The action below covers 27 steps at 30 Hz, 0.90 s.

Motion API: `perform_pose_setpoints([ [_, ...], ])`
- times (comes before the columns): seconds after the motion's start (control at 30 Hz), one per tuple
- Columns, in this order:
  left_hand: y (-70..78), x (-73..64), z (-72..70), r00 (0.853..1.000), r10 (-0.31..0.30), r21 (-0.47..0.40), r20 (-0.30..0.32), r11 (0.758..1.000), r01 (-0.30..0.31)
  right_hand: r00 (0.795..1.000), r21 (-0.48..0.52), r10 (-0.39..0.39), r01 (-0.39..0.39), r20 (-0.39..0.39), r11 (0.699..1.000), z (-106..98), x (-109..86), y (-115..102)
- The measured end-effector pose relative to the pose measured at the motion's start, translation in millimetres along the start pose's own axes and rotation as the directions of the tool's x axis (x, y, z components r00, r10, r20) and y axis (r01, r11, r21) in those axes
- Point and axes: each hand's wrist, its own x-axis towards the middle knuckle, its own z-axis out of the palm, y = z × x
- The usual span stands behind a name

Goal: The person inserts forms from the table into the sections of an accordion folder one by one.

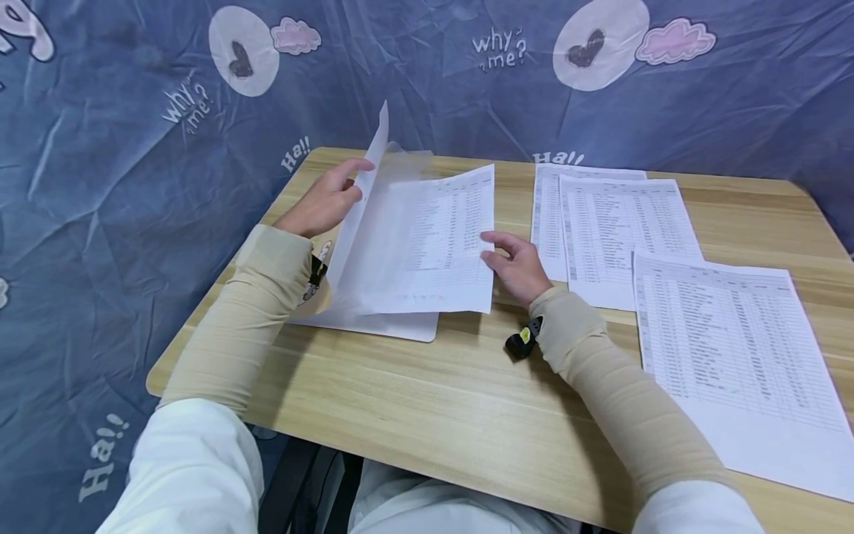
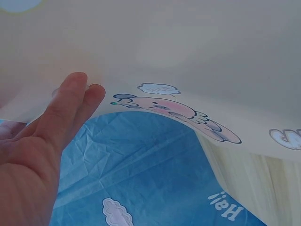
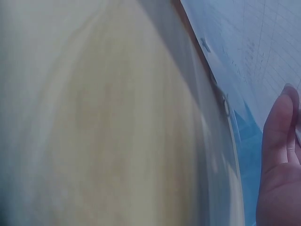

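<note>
In the head view an opened folder lies on the table, its cover [image 1: 356, 211] raised nearly upright on the left. My left hand [image 1: 325, 199] touches the cover's outer face; in the left wrist view extended fingers [image 2: 70, 103] rest against that pale face, near a pink cartoon animal. Inside the folder are clear plastic sleeves [image 1: 409, 161] and a printed table sheet [image 1: 450, 237], lifted at its right side. My right hand [image 1: 519, 265] pinches this sheet's right edge between thumb and finger. The right wrist view shows only part of that hand [image 3: 280, 141].
Three printed sheets lie to the right: a back one [image 1: 547, 222], a middle one [image 1: 623, 237] overlapping it, and a near one [image 1: 734, 356]. A blue patterned cloth [image 1: 427, 81] hangs behind the wooden table [image 1: 400, 393]. The table's front edge is close to the person's lap.
</note>
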Motion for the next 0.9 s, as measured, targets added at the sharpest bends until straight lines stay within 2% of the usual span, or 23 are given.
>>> perform_pose_setpoints([
  [0.13, 0.2, -0.2, -0.3, 1.0, -0.005, 0.002, 0.001, 1.0, 0.005, 1.0, 0.002, 0.005, -0.005, 0.022, 1.0, 5, 1.1, -2],
  [0.53, 1.1, 0.2, -2.6, 1.0, -0.006, -0.002, 0.008, 1.0, 0.006, 1.0, 0.015, -0.008, 0.008, 0.019, 1.0, 23, 3.8, -4],
  [0.9, 2.0, -0.6, -2.2, 1.0, -0.003, -0.003, 0.002, 1.0, 0.003, 0.997, 0.011, -0.007, 0.006, 0.077, 1.0, 34, 5.5, -9],
])
